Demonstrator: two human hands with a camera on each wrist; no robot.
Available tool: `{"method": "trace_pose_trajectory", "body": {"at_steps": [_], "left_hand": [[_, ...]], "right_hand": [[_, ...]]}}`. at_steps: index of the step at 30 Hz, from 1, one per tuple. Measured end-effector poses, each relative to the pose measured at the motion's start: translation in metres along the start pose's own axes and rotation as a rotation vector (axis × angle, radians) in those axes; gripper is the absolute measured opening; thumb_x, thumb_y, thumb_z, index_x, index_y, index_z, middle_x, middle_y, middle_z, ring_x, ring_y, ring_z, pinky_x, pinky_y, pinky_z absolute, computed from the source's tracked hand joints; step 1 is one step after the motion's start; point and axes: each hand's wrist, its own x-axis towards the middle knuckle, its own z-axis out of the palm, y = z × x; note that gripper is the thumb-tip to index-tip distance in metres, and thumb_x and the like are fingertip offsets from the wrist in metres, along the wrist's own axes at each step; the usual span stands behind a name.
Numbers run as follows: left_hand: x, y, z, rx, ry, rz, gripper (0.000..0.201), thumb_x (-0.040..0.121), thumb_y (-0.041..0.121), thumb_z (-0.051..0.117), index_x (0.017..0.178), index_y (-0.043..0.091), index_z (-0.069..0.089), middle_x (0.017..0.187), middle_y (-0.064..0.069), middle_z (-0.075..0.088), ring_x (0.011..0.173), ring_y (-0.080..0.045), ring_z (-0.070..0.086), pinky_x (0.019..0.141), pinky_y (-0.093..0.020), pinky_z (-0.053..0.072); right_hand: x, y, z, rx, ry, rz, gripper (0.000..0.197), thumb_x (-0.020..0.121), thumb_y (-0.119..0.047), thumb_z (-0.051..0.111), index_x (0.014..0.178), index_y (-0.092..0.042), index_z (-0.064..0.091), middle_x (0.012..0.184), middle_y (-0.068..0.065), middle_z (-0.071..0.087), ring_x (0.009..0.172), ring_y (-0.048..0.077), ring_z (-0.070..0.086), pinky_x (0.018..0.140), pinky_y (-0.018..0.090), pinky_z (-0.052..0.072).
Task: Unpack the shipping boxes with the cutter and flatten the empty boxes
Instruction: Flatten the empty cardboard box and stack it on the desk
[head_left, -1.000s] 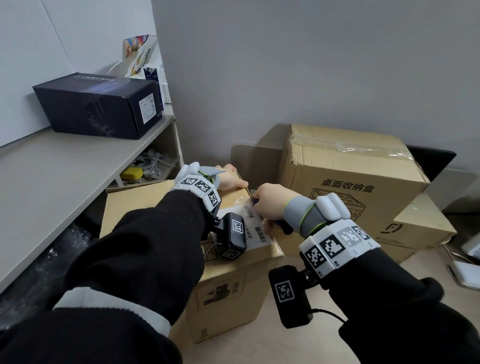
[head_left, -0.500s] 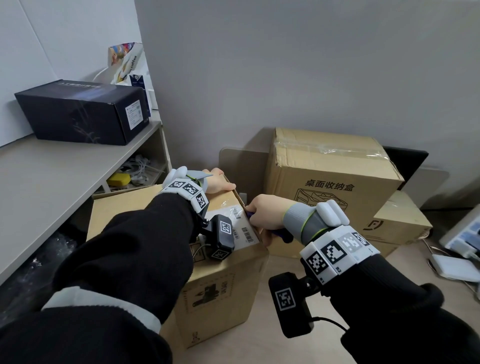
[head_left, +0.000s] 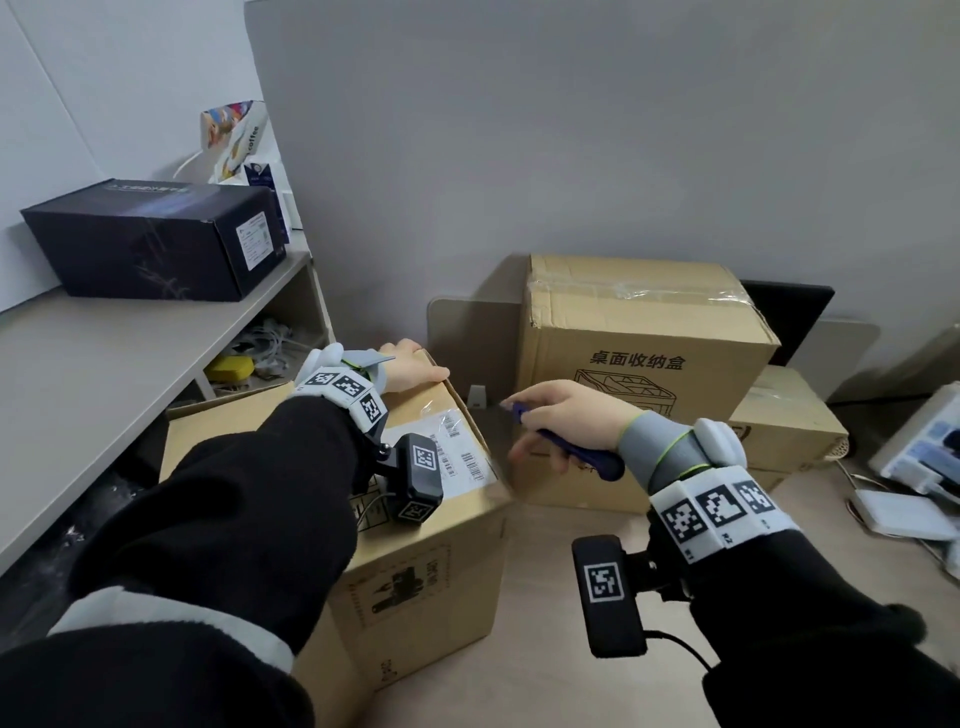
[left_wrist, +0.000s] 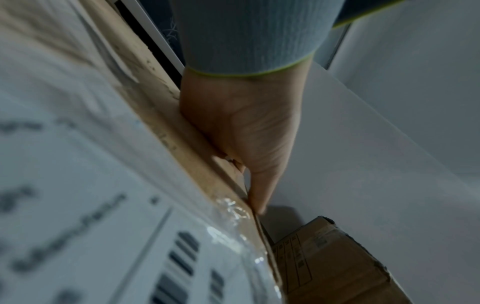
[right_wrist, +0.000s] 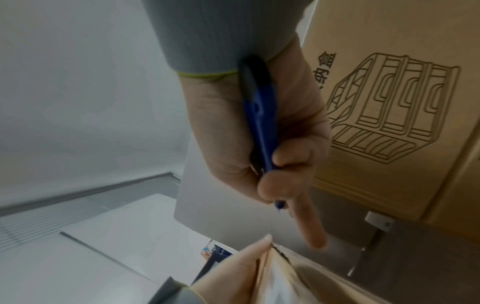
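Gleaming clear tape (head_left: 441, 410) across brown box (head_left: 426, 561)

A dark rectangular carton (head_left: 150, 241) with a white label on its end sat on the pale shelf (head_left: 93, 358), with colourful packets (head_left: 234, 137) standing behind it against the wall. In the open compartment under that shelf lay a yellow object (head_left: 228, 368) and a tangle of white cables (head_left: 270, 340). At the far right, white devices (head_left: 898, 512) rested on the wooden floor (head_left: 540, 623).

Office corner: shelf (head_left: 130, 353), cartons (head_left: 639, 364).
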Motion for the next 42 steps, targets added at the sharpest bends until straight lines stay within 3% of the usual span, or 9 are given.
{"method": "trace_pose_trajectory", "body": {"at_steps": [5,10,14,17,20,24,35,39,42], "left_hand": [[-0.011,-0.003,0.001,-0.022,0.056,-0.014,0.09,0.067,0.073,0.064,0.139,0.025,0.039,0.139,-0.007,0.046,0.129,-0.03,0.04,0.105,-0.042,0.037],[-0.031,-0.005,0.003,-0.084,0.051,-0.014,0.076,0.047,0.063,0.069,0.115,0.036,0.051,0.119,0.003,0.057,0.112,-0.022,0.052,0.096,-0.037,0.046],[-0.047,-0.01,-0.006,-0.173,0.095,0.003,0.064,0.039,0.055,0.066,0.099,0.036,0.052,0.108,0.006,0.057,0.103,-0.02,0.055,0.095,-0.037,0.047],[-0.06,-0.02,-0.02,-0.312,0.085,0.089,0.059,0.048,0.039,0.076,0.103,0.027,0.059,0.11,0.003,0.059,0.1,-0.016,0.056,0.089,-0.031,0.048],[-0.079,-0.025,-0.032,-0.376,0.016,0.179,0.066,0.049,0.03,0.075,0.112,0.021,0.059,0.111,0.001,0.057,0.099,-0.014,0.055,0.083,-0.028,0.046],[-0.103,-0.021,-0.035,-0.409,-0.086,0.268,0.069,0.048,0.023,0.073,0.115,0.021,0.056,0.103,0.003,0.054,0.093,-0.011,0.054,0.074,-0.023,0.045],[-0.119,-0.013,-0.025,-0.448,-0.18,0.345,0.064,0.048,0.017,0.072,0.109,0.023,0.055,0.104,0.0,0.053,0.093,-0.011,0.052,0.076,-0.021,0.045],[-0.117,-0.009,-0.028,-0.463,-0.19,0.358,0.062,0.048,0.015,0.072,0.107,0.023,0.054,0.103,-0.001,0.052,0.093,-0.014,0.051,0.077,-0.023,0.048],[-0.114,-0.013,-0.04,-0.515,-0.201,0.355,0.069,0.038,0.023,0.075,0.104,0.025,0.054,0.103,-0.002,0.05,0.095,-0.016,0.05,0.079,-0.027,0.047]], "right_hand": [[0.016,0.016,0.022,0.048,0.046,0.006,0.045,0.097,-0.007,0.032,0.14,-0.015,0.038,0.094,0.009,0.07,0.034,0.008,0.053,0.034,0.013,0.035],[0.035,0.037,0.046,-0.027,0.067,0.027,0.023,0.097,-0.01,0.031,0.112,-0.006,0.047,0.09,0.003,0.071,0.042,0.013,0.057,0.036,0.017,0.04],[0.05,0.051,0.061,0.096,0.044,0.078,0.028,0.099,-0.013,0.03,0.123,-0.004,0.042,0.102,0.008,0.067,0.064,0.024,0.067,0.044,0.023,0.043],[0.06,0.06,0.066,0.022,0.112,0.136,0.028,0.099,-0.014,0.035,0.122,-0.001,0.042,0.118,0.018,0.059,0.096,0.033,0.067,0.059,0.03,0.049],[0.074,0.071,0.073,0.035,0.122,0.24,0.015,0.099,-0.014,0.034,0.101,-0.002,0.041,0.111,0.019,0.053,0.096,0.031,0.061,0.08,0.039,0.05],[0.076,0.083,0.088,0.152,0.096,0.296,0.031,0.099,-0.007,0.037,0.069,-0.013,0.036,0.08,0.005,0.045,0.062,0.014,0.042,0.058,0.023,0.041],[0.075,0.159,0.131,0.296,0.026,0.452,0.031,0.099,-0.012,0.039,0.069,-0.02,0.037,0.076,0.0,0.042,0.064,0.012,0.043,0.079,0.027,0.045],[0.076,0.167,0.121,0.21,0.034,0.479,0.032,0.096,-0.007,0.036,0.065,-0.009,0.044,0.067,0.008,0.049,0.057,0.019,0.046,0.054,0.024,0.04],[0.071,0.158,0.092,0.106,0.041,0.475,0.032,0.093,-0.007,0.036,0.064,-0.002,0.049,0.043,0.01,0.056,0.056,0.024,0.052,0.036,0.024,0.041]]}}
